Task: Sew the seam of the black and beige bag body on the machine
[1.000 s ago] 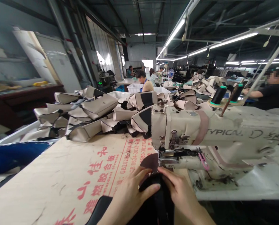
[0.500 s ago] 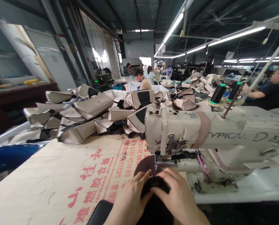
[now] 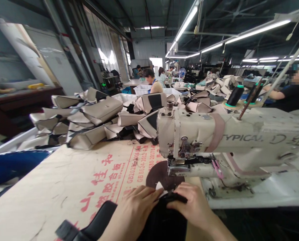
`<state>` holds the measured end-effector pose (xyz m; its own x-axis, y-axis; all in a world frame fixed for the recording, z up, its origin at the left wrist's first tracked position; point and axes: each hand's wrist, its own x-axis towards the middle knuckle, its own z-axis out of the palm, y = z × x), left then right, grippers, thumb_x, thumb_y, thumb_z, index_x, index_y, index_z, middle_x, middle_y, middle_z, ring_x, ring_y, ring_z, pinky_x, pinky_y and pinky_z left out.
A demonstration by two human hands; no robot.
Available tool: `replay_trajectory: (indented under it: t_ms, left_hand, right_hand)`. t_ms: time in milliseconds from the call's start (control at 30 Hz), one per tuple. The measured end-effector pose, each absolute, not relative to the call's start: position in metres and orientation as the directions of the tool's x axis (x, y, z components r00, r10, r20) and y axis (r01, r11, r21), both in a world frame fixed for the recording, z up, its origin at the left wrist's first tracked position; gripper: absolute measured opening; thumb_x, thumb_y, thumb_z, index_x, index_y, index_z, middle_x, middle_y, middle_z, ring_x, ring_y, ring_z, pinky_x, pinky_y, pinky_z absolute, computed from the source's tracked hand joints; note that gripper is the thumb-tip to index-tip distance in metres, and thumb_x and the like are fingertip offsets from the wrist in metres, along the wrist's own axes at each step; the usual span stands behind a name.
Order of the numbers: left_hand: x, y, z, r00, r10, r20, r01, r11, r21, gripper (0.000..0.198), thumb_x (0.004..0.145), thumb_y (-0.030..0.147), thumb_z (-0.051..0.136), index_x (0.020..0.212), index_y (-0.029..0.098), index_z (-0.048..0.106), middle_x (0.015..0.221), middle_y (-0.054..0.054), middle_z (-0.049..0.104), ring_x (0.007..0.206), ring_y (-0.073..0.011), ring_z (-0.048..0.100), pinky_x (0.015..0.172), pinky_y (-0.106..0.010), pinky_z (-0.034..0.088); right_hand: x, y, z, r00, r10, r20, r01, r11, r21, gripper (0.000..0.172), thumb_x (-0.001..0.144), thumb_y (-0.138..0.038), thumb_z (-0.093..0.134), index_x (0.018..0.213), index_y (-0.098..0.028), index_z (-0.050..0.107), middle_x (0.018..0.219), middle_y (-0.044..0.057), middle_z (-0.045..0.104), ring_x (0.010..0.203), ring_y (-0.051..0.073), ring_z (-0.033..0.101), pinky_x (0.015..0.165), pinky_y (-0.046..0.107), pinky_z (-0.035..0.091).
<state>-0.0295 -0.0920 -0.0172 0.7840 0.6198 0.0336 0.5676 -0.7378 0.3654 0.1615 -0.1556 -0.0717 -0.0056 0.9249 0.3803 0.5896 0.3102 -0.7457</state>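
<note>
Both hands are on a black bag piece (image 3: 164, 221) in front of the sewing machine (image 3: 189, 134). My left hand (image 3: 139, 204) grips its left side, fingers bent over the upper edge. On the other side, my right hand (image 3: 193, 202) pinches the top edge between thumb and fingers. A small white pointed piece (image 3: 160, 186) shows by my left fingertips; what it belongs to is unclear. Left of my left forearm, a padded black part with a strap-like end (image 3: 96, 219) lies on the board. Past my fingers, a dark round plate (image 3: 156, 175) sits below the needle area.
A plywood board (image 3: 71, 180) with red print covers the left worktop. Beige and black bags (image 3: 101, 113) are heaped behind it. Pink-handled snips (image 3: 217, 167) hang on the machine, with black thread cones (image 3: 235, 96) behind. A co-worker (image 3: 295, 90) sits at the right.
My hands have drawn slightly apart, and the white piece now shows between them. More of the padded black part has come into view at the left. The camera view has shifted slightly.
</note>
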Motion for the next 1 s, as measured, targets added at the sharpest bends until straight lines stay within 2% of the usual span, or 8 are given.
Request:
replay_trajectory:
  t_ms: [67,167,300,467,600,767,867,1000]
  left_hand:
    - [-0.022,-0.092,-0.013,0.807,0.589,0.048,0.504,-0.728,0.465,0.029,0.090,0.032,0.043,0.115,0.031,0.058,0.105,-0.001,0.064,0.093,-0.0148,0.059,0.079,-0.023,0.046]
    - [-0.008,-0.095,-0.013,0.785,0.614,0.077,0.510,-0.712,0.482,0.023,0.089,0.039,0.046,0.090,0.023,0.062,0.088,-0.001,0.062,0.079,-0.0141,0.058,0.068,-0.022,0.043]
    - [0.009,-0.096,-0.021,0.681,0.726,0.094,0.595,-0.624,0.507,0.035,0.091,0.035,0.036,0.062,0.018,0.045,0.065,0.002,0.051,0.063,-0.0116,0.050,0.058,-0.023,0.034]
    - [0.016,-0.083,-0.032,0.653,0.743,-0.147,0.626,-0.419,0.658,0.038,0.088,0.042,0.035,0.057,0.019,0.033,0.056,0.005,0.032,0.056,-0.0099,0.035,0.053,-0.023,0.025]
    - [0.018,-0.073,-0.038,0.661,0.705,-0.255,0.617,-0.319,0.719,0.039,0.084,0.044,0.037,0.055,0.019,0.028,0.056,0.006,0.025,0.056,-0.0094,0.028,0.052,-0.024,0.020]
    - [0.021,-0.068,-0.037,0.648,0.699,-0.302,0.623,-0.257,0.739,0.039,0.081,0.046,0.039,0.054,0.020,0.030,0.056,0.006,0.025,0.054,-0.0097,0.027,0.050,-0.024,0.019]
    - [0.026,-0.067,-0.036,0.626,0.719,-0.302,0.629,-0.237,0.740,0.038,0.079,0.047,0.041,0.054,0.019,0.035,0.056,0.006,0.028,0.055,-0.0099,0.030,0.050,-0.023,0.022]
    - [0.025,-0.069,-0.033,0.639,0.725,-0.257,0.610,-0.275,0.743,0.038,0.081,0.046,0.042,0.057,0.017,0.046,0.057,0.005,0.034,0.057,-0.0102,0.036,0.051,-0.022,0.029]
  right_hand:
    - [0.166,-0.156,-0.076,-0.013,0.923,0.385,0.562,0.325,-0.761,0.024,0.081,-0.037,0.064,0.066,-0.018,0.061,0.065,-0.001,0.059,0.064,0.013,0.054,0.058,0.024,0.038]
    - [0.169,-0.157,-0.079,-0.042,0.910,0.413,0.576,0.359,-0.734,0.026,0.083,-0.041,0.060,0.072,-0.018,0.063,0.068,0.001,0.060,0.067,0.014,0.054,0.060,0.025,0.039]
    - [0.175,-0.157,-0.075,-0.131,0.909,0.395,0.622,0.385,-0.681,0.027,0.084,-0.043,0.058,0.077,-0.017,0.062,0.074,0.002,0.060,0.074,0.015,0.054,0.066,0.025,0.041]
    - [0.184,-0.160,-0.065,-0.280,0.898,0.340,0.622,0.440,-0.648,0.033,0.093,-0.036,0.044,0.070,-0.018,0.058,0.075,0.001,0.057,0.077,0.013,0.052,0.068,0.024,0.040]
    - [0.181,-0.161,-0.071,-0.179,0.913,0.366,0.604,0.396,-0.692,0.037,0.094,-0.035,0.042,0.063,-0.018,0.052,0.065,-0.001,0.052,0.068,0.012,0.048,0.062,0.024,0.039]
    - [0.176,-0.163,-0.077,0.078,0.942,0.326,0.453,0.257,-0.854,0.013,0.086,-0.031,0.057,0.084,-0.018,0.057,0.082,0.001,0.057,0.075,0.012,0.054,0.067,0.022,0.044]
    - [0.175,-0.163,-0.077,0.039,0.920,0.389,0.542,0.308,-0.782,0.012,0.090,-0.022,0.048,0.100,-0.020,0.054,0.095,0.004,0.056,0.087,0.014,0.054,0.077,0.025,0.044]
    - [0.175,-0.160,-0.078,-0.068,0.899,0.432,0.643,0.370,-0.670,0.015,0.092,-0.017,0.040,0.094,-0.020,0.054,0.089,0.003,0.056,0.085,0.016,0.052,0.075,0.028,0.042]
